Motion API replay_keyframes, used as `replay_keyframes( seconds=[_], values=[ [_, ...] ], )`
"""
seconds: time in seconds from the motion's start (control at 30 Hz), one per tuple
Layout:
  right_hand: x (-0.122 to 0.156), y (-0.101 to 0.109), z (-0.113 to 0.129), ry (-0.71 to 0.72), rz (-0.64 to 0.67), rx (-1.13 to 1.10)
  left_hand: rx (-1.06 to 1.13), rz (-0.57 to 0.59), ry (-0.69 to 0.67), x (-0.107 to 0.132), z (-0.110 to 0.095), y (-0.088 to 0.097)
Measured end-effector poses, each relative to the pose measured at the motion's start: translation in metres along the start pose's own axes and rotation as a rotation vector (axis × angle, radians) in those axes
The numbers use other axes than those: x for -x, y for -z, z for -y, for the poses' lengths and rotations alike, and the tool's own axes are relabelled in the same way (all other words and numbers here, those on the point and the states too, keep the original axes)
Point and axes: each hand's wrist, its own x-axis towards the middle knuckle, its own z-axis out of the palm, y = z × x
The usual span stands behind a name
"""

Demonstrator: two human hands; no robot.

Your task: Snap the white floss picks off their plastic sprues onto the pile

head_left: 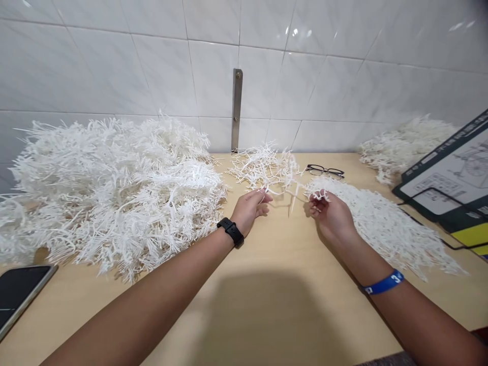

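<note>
My left hand [248, 209] pinches one end of a white plastic branch [293, 189] above the table's middle. The thin twigs of this branch fork out to the right. Curled fingers of my right hand [332, 213] close on a small white twig piece [319, 195]; whether it joins the branch in my left hand, I cannot tell. A loose heap of white twigs [253, 165] lies just behind my hands. To the left stands a large pile of bushy white plastic branches [125, 188]. A flatter layer of white pieces [385, 223] spreads beside my right forearm.
Black-framed glasses [325, 171] lie near the wall. A phone [23, 292] rests at the left edge. Another white pile [407, 142] sits at the back right, behind a dark printed box [453, 173]. A metal bracket [237, 109] runs up the tiled wall.
</note>
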Motion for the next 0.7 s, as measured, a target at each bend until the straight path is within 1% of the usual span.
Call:
replay_keyframes(
  seconds=[0.07,0.17,0.3,0.47,0.6,0.7],
  values=[
    [-0.001,0.000,-0.001,-0.003,0.013,0.019,0.007,0.021,-0.012,0.001,-0.002,0.000],
    [0.003,-0.003,-0.002,0.029,0.063,0.095,0.031,0.057,0.014,0.003,-0.005,-0.001],
    [0.010,-0.008,-0.004,0.042,0.177,0.149,0.026,0.092,0.051,0.005,-0.006,-0.002],
    [0.014,-0.008,-0.007,0.087,0.312,0.289,-0.049,0.149,0.063,0.004,-0.004,-0.002],
    [0.019,-0.011,-0.004,0.109,0.339,0.391,-0.106,0.158,0.063,0.004,-0.002,-0.004],
    [0.021,-0.014,-0.001,0.161,0.338,0.397,-0.129,0.139,0.055,0.005,0.000,-0.007]
  ],
)
